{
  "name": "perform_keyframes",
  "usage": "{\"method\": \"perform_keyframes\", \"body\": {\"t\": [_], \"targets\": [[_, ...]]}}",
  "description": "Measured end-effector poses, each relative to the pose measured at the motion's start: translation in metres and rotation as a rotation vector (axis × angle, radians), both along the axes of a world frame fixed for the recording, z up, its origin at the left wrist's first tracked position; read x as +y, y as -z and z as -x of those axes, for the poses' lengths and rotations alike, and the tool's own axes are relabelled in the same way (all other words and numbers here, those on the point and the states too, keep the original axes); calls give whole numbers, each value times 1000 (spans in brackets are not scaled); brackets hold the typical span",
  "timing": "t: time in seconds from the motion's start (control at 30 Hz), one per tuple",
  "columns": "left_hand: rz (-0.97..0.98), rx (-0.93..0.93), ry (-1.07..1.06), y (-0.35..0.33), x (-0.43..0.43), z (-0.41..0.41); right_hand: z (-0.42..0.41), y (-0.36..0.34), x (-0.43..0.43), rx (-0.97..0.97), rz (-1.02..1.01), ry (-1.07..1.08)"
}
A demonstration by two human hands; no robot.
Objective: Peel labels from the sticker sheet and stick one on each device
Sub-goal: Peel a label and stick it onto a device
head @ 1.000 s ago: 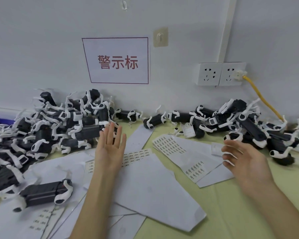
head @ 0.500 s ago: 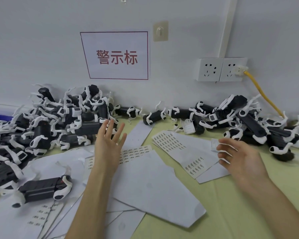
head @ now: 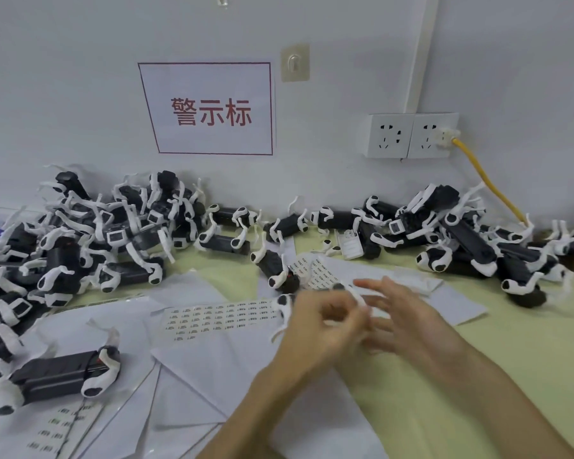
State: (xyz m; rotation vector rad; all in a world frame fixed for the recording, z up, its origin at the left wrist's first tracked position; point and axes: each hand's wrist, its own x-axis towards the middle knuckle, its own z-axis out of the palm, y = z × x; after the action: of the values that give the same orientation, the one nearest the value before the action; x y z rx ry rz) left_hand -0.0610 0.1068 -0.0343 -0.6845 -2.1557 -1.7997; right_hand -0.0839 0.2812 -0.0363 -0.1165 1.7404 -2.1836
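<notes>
Sticker sheet [head: 219, 318] lies flat just left of the left hand [head: 322, 329], label rows running left to right.
I note the left fingers curled, contents blurred, cannot tell; right hand [head: 408, 323] spread, empty, farther from the sheet.

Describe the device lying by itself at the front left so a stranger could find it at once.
Start at the red-bordered sign on the wall, then drop to the heap of black-and-white devices at its lower left. Nearer the camera than that heap, one device lies on white paper sheets. Unlike its neighbours, it lies alone, not heaped with others.
</notes>
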Motion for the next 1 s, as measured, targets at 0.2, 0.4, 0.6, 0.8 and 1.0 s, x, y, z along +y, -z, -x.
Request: {"method": "perform_keyframes", "body": {"t": [0.2,0.4,0.6,0.8,1.0], "targets": [[371,129,148,12,14,-6,1,2,-2,172,-186,51],[352,-255,248,9,-6,9,18,8,14,219,-39,545],[167,-461,136,8,-13,19,14,2,20,258,54,532],[-387,-666,89,1,-9,20,-4,1,-11,394,-70,82],[-622,-696,-22,-5,-28,29,0,11,-3,622,-891,205]]}}
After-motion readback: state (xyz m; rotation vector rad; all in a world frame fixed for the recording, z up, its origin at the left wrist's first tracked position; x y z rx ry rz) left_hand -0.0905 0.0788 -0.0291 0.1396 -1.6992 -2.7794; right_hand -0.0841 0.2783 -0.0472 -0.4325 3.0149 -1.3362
